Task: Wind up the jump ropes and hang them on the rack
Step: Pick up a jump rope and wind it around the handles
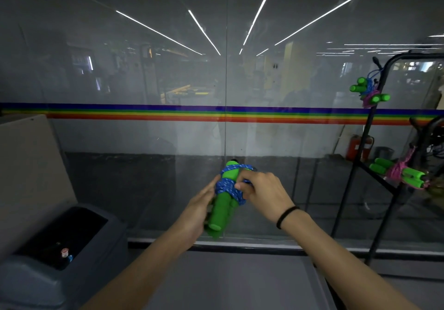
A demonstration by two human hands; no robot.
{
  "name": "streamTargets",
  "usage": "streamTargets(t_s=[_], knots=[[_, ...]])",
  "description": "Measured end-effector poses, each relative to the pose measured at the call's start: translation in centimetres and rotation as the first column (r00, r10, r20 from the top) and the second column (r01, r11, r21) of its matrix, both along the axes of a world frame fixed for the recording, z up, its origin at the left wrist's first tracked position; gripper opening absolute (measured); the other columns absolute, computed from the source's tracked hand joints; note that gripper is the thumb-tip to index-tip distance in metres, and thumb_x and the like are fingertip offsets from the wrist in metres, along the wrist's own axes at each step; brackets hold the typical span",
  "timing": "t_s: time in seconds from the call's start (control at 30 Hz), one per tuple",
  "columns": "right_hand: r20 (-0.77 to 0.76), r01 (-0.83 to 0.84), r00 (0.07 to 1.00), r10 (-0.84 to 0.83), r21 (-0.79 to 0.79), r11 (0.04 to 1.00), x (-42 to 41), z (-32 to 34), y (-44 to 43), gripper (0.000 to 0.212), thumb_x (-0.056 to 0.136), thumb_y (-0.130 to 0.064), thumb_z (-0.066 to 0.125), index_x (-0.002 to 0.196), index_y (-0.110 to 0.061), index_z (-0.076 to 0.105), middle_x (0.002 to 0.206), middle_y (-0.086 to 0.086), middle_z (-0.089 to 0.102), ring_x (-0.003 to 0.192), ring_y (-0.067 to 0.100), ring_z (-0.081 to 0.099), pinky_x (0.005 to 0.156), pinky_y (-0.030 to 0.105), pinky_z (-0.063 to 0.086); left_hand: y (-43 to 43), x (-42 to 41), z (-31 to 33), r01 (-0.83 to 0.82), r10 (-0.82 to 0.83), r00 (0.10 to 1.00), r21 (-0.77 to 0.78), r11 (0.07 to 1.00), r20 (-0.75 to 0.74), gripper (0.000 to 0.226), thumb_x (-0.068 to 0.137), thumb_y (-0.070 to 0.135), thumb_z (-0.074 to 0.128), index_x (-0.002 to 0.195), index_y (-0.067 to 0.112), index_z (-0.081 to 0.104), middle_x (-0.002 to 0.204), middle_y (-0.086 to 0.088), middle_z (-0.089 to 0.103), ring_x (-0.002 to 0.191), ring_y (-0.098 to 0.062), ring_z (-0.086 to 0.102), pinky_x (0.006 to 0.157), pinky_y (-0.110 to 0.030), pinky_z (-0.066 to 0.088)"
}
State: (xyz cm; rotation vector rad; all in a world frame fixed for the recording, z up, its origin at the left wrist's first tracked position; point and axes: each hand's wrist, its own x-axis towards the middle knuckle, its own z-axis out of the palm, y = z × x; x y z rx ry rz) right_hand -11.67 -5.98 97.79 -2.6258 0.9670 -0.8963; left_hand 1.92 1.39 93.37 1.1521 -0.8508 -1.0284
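I hold a jump rope at centre: its two green foam handles [222,210] lie side by side, with blue cord [228,187] wound around their middle. My left hand [197,211] grips the lower part of the handles from the left. My right hand [260,192] pinches the blue cord at the wrap, a loop passing over the top of the handles. On the black rack [374,122] at the right hang two wound bundles: one high up [368,91] with blue and pink cord, one lower [398,171] with pink cord.
A glass wall with a rainbow stripe [168,112] stands straight ahead. A dark grey bin [60,249] sits at lower left beside a beige board [26,165]. Behind the glass near the rack stands a red fire extinguisher [355,150].
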Motion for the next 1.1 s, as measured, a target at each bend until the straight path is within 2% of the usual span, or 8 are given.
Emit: streamTargets(t_s=[0.07,0.17,0.33,0.4,0.53,0.73,0.87,1.1], knots=[[0.06,-0.01,0.998,0.011,-0.018,1.0,-0.2,-0.2,-0.2,0.01,0.088,-0.023,0.058,0.086,-0.015,0.064,0.078,0.009,0.071,0.079,0.028,0.065,0.069,0.029,0.043,0.3,0.0,-0.1,0.006,-0.011,0.997,-0.057,0.998,-0.077,0.04,0.094,0.017,0.047,0.133,0.028,0.047,0.114,0.001,0.068,0.1,-0.018,0.065,0.093,-0.042,0.05],[0.189,-0.032,0.982,0.03,0.008,0.999,-0.6,-0.4,-0.4,0.008,0.086,-0.016,0.06,0.081,-0.012,0.064,0.071,0.006,0.071,0.07,0.023,0.066,0.069,0.031,0.049,0.8,-0.1,0.6,0.052,-0.05,0.983,0.003,0.999,-0.175,0.053,0.076,0.031,0.064,0.128,0.023,0.053,0.104,0.0,0.07,0.081,-0.011,0.067,0.062,-0.026,0.053],[0.321,-0.072,0.945,0.06,0.027,0.997,-0.2,-1.0,0.4,0.006,0.084,-0.009,0.062,0.08,-0.009,0.066,0.073,0.005,0.07,0.077,0.008,0.058,0.061,0.002,0.036,0.6,-2.1,2.2,0.218,-0.17,0.944,0.149,0.964,-0.281,0.023,0.069,0.035,0.067,0.084,0.017,0.068,0.068,0.001,0.069,0.058,-0.01,0.063,0.062,-0.025,0.048],[0.347,-0.081,0.935,0.071,0.014,0.997,-0.3,-1.2,0.4,0.005,0.084,-0.01,0.061,0.082,-0.011,0.066,0.073,0.003,0.07,0.073,0.009,0.058,0.06,0.004,0.038,0.5,-2.8,2.5,0.205,-0.159,0.942,0.135,0.969,-0.295,0.01,0.078,0.026,0.063,0.078,0.016,0.066,0.061,0.0,0.068,0.053,-0.011,0.064,0.059,-0.026,0.05],[0.296,-0.066,0.954,0.055,0.027,0.997,-0.9,-1.8,-0.2,0.009,0.084,-0.028,0.055,0.078,-0.023,0.06,0.055,-0.01,0.057,0.058,0.014,0.059,0.06,0.031,0.046,0.4,-3.0,2.6,0.127,-0.106,0.96,0.066,0.99,-0.259,0.004,0.076,0.01,0.064,0.08,0.01,0.066,0.069,-0.005,0.07,0.062,-0.016,0.069,0.057,-0.025,0.053],[0.336,-0.007,0.937,-0.093,0.284,0.959,-1.8,-3.1,-2.5,0.033,0.086,-0.015,0.062,0.058,-0.03,0.053,0.05,-0.012,0.052,0.044,-0.005,0.049,0.051,0.013,0.035,0.6,-3.3,3.0,0.013,-0.005,0.988,0.05,0.999,-0.157,0.008,0.078,-0.001,0.064,0.083,0.005,0.06,0.055,-0.006,0.063,0.048,-0.016,0.064,0.045,-0.022,0.051],[0.333,-0.028,0.936,-0.117,0.402,0.915,-1.9,-4.0,-2.2,0.03,0.084,-0.019,0.065,0.056,-0.03,0.061,0.044,-0.008,0.055,0.038,-0.002,0.046,0.051,0.018,0.038,1.0,-3.2,1.9,-0.048,0.057,0.991,0.076,0.996,-0.12,0.014,0.074,0.0,0.07,0.086,0.003,0.064,0.057,-0.007,0.067,0.051,-0.018,0.067,0.047,-0.024,0.052],[0.548,-0.082,0.836,0.022,0.086,0.993,-2.2,-1.6,1.9,0.012,0.071,-0.015,0.077,0.069,-0.019,0.066,0.06,-0.008,0.066,0.056,0.004,0.059,0.056,0.017,0.049,1.6,-2.6,2.4,-0.145,0.149,0.981,-0.035,0.989,0.121,0.035,0.064,0.003,0.081,0.095,0.01,0.066,0.083,-0.01,0.074,0.076,-0.027,0.07,0.072,-0.035,0.058]])
